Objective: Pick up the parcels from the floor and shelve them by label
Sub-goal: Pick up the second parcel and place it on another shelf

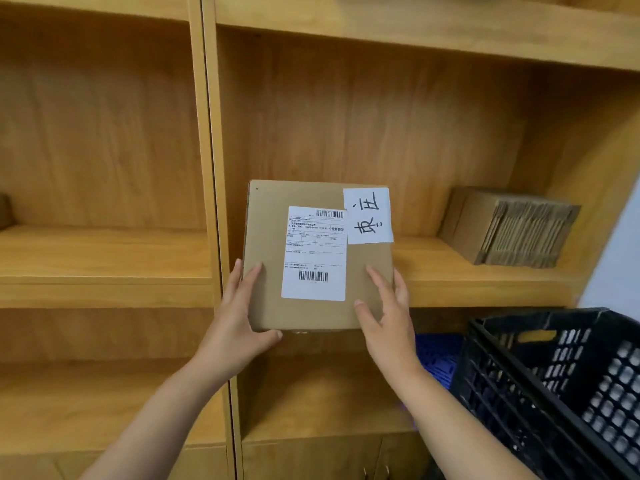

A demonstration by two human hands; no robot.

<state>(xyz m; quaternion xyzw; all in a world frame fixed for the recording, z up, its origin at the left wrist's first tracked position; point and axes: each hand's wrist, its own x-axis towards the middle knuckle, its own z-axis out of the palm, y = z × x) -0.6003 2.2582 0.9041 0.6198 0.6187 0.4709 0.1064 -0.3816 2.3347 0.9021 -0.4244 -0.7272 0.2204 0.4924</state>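
Shelving [104, 251] of pale wood fills the view in two bays, left and right of an upright divider [211, 168]. At the far left edge of the left bay a brown corner of something shows, too cropped to name. The left hand [239, 317] grips the lower left corner of one cardboard parcel [266, 258], fingers on its face and thumb under the bottom edge. The parcel is held upright before the right bay's middle shelf, and carries two labels: one printed shipping label [314, 254] and one white handwritten label [369, 216]. The right hand [388, 313] clasps its lower right corner. Further right on that shelf lies one stack of flattened cartons [512, 230]. One black plastic crate [554, 393] stands at lower right; its contents cannot be told. A blue crate [438, 355] shows behind it.
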